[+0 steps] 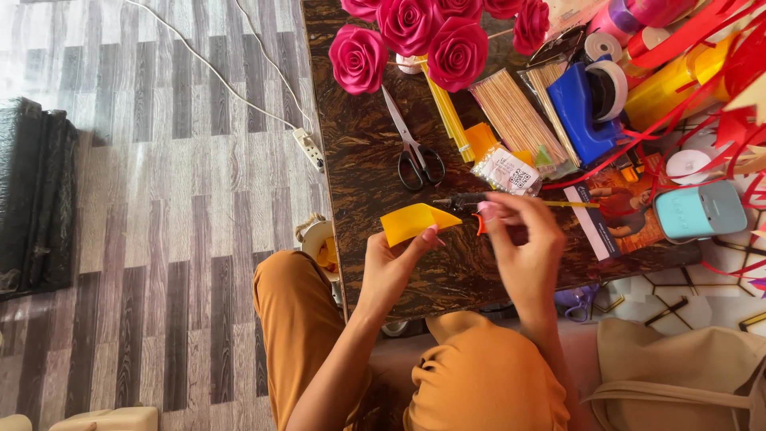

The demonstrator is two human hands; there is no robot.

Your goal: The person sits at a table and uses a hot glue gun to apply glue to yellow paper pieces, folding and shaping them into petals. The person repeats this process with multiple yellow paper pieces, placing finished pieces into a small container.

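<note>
Scissors (412, 148) beyond hands, skewers (519, 120), roses (411, 36)

Grey and white striped plank floor (159, 239) fills the left, brightly lit. A dark marbled worktop (359, 160) stands right; a black cushioned seat (36, 195) sits far left.

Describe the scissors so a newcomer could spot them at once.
Find the dark marbled table and the bunch of pink ribbon roses at its far end. Just below them lie the scissors, closed, blades toward the roses. They alone have black loop handles and silver blades.
</note>
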